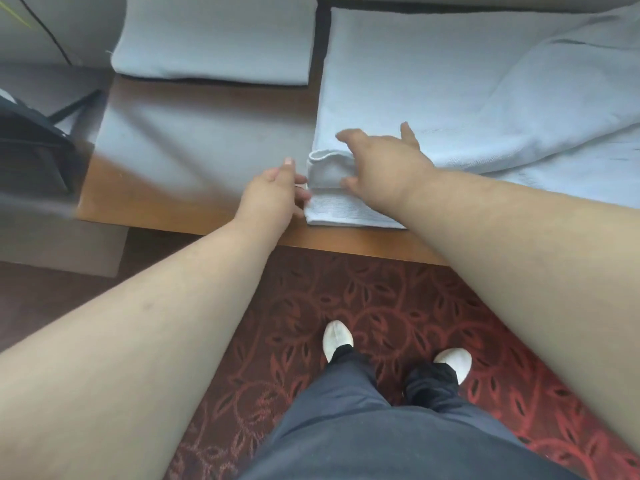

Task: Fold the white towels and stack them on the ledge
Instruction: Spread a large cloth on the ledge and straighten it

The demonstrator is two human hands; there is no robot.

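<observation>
Carpet, dark red with a leaf pattern, fills the lower view, and the person stands on it in dark trousers and white slippers. Above it runs the wooden ledge, its front edge crossing the view from left to right. On the right part of the ledge lies the large towel, white, spread flat with its left edge straight and a loose, rumpled fold running across its right side. Its near left corner is turned up into a small curl, and the near edge lies in layers close to the front of the ledge. At the back left of the ledge sits a folded towel, a neat thick rectangle, apart from the large towel with a dark gap between them. A black bag shows at the far left edge, beside the ledge. The right hand rests over the curled corner with fingers spread, thumb and fingers closing round the curl from either side. The left hand reaches in from the left, its fingers touching the layered edge just below the curl; whether they pinch the cloth or only press it I cannot tell.
</observation>
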